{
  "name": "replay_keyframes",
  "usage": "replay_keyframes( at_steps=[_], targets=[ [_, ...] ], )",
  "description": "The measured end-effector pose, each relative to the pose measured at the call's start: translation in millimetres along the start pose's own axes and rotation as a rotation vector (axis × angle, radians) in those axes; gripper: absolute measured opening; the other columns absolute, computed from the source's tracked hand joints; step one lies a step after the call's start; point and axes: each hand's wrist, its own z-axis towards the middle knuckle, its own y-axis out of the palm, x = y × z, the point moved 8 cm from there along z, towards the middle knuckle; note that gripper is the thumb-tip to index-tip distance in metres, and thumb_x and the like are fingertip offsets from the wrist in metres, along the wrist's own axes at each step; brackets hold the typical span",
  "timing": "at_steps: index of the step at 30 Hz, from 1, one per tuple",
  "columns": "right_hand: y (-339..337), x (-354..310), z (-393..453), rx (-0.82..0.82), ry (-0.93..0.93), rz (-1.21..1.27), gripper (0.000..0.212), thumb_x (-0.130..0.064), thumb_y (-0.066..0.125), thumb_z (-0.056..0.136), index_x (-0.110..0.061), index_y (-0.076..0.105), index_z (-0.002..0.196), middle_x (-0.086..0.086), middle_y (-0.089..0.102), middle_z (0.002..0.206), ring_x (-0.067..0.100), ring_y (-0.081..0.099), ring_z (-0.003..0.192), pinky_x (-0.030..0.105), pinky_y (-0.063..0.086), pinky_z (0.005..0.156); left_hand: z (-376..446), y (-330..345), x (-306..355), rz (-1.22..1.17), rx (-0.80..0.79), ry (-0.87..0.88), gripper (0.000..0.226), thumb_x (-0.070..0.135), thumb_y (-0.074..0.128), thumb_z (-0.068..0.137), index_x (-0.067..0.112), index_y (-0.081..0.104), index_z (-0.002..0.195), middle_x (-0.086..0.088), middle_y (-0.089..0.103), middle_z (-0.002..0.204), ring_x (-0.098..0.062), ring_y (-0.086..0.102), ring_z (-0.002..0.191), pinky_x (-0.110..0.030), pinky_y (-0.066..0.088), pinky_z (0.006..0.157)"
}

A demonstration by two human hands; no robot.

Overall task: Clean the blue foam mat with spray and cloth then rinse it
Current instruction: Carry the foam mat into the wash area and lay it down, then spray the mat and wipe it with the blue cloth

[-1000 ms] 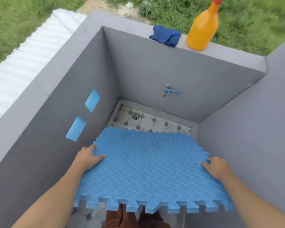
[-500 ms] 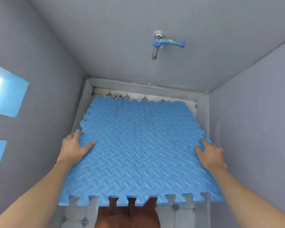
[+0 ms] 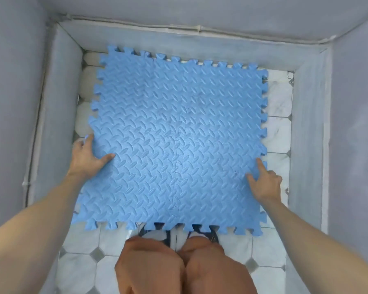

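The blue foam mat (image 3: 179, 134), a square of interlocking tiles with a toothed edge and embossed pattern, lies low and nearly flat over the tiled floor of a grey walled wash bay. My left hand (image 3: 85, 160) grips its left edge, thumb on top and fingers under. On the opposite edge my right hand (image 3: 266, 183) holds on with thumb and index finger on top. Neither spray bottle nor cloth is in view.
Grey plastered walls (image 3: 11, 102) close in on the left, far and right sides, with a raised kerb along their base. White octagonal floor tiles (image 3: 278, 134) show around the mat. My legs in orange-brown shorts (image 3: 179, 268) stand just behind its near edge.
The mat has gone down from waist height to just over the floor, both hands still on its side edges. The view has tilted down, so tap, bottle and cloth have left the frame.
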Motion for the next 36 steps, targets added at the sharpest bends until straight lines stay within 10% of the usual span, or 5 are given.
replay_keyframes(
  at_steps=[15, 21, 28, 36],
  targets=[
    [-27.4, -87.5, -52.5, -0.060, -0.233, -0.203, 0.070, -0.045, 0.050, 0.096, -0.031, 0.014, 0.155, 0.019, 0.023, 0.153, 0.033, 0.019, 0.142, 0.045, 0.033, 0.110, -33.8, -10.0, 76.6, 0.279, -0.089, 0.218, 0.089, 0.042, 0.068, 0.085, 0.014, 0.018, 0.152, -0.018, 0.017, 0.157, -0.035, 0.021, 0.143, -0.045, 0.026, 0.114],
    [-207.4, -138.0, -143.4, 0.097, -0.318, -0.113, 0.061, -0.035, 0.053, 0.096, -0.023, 0.030, 0.151, 0.015, 0.039, 0.146, 0.031, 0.034, 0.135, 0.042, 0.041, 0.103, -129.8, -160.3, 194.4, 0.129, 0.111, 0.414, 0.035, 0.023, 0.059, 0.092, 0.007, 0.059, 0.124, -0.012, 0.057, 0.122, -0.033, 0.058, 0.109, -0.042, 0.048, 0.082],
    [-486.1, -233.4, -252.4, 0.481, -0.472, 0.195, 0.048, -0.025, 0.065, 0.090, -0.013, 0.054, 0.135, 0.011, 0.058, 0.117, 0.031, 0.052, 0.111, 0.040, 0.046, 0.092, -225.6, -406.7, 361.1, 0.064, 0.440, 0.654, 0.013, 0.013, 0.066, 0.084, 0.006, 0.066, 0.095, -0.011, 0.063, 0.089, -0.035, 0.064, 0.087, -0.039, 0.054, 0.074],
    [-711.7, -310.8, -332.6, 0.734, -0.612, 0.342, 0.052, -0.031, 0.065, 0.090, -0.012, 0.050, 0.136, 0.010, 0.056, 0.122, 0.030, 0.050, 0.114, 0.038, 0.044, 0.091, -312.0, -601.2, 519.0, -0.072, 0.633, 0.791, 0.024, 0.017, 0.057, 0.090, 0.009, 0.062, 0.112, -0.009, 0.062, 0.109, -0.029, 0.058, 0.101, -0.039, 0.049, 0.079]
  ],
)
